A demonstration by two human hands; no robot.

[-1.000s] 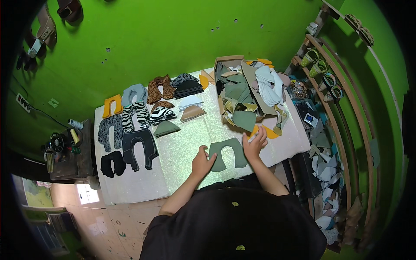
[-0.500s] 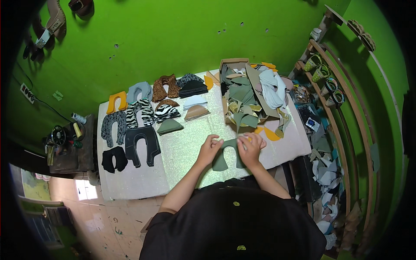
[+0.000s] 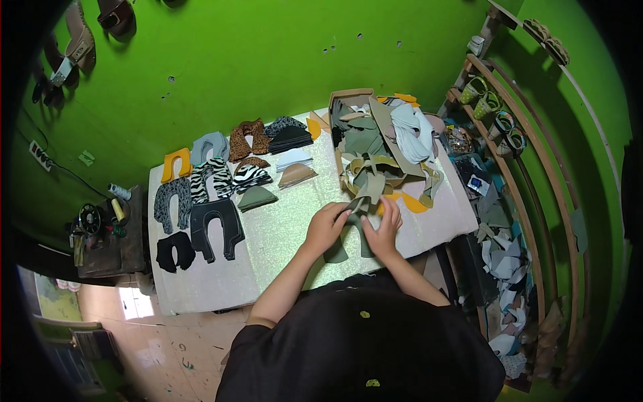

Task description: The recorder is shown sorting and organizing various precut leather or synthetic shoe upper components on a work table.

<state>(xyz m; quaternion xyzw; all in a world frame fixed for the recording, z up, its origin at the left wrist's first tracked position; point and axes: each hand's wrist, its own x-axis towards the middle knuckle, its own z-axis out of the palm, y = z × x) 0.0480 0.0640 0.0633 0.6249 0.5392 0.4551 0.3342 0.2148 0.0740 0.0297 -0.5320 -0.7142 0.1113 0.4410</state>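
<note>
Near the front edge of the table, an olive-green U-shaped piece of sheet material [image 3: 336,252] is between my two hands. My left hand [image 3: 326,228] grips the curved top of it from the left, thumb and fingers pressed together. My right hand [image 3: 384,231] has its fingers bent around the other side, thumb toward the middle. Just beyond my fingertips, green and tan scrap strips [image 3: 369,188] hang out toward the hands from the cardboard box [image 3: 351,94]. Whether those strips join the piece in my hands cannot be seen.
To the left lie stacks of cut U-shaped pieces, among them black ones [image 3: 216,224], zebra-striped ones and a yellow one [image 3: 177,165]. Half-round stacks, one green [image 3: 257,197], sit beside them. Yellow offcuts [image 3: 410,203] lie right. A wooden rack [image 3: 516,174] with shoes stands farther right.
My hands have come closer to the green U-shaped piece, and the right hand has turned downward. Green and tan scraps now reach down to my fingers. The view has shifted slightly.
</note>
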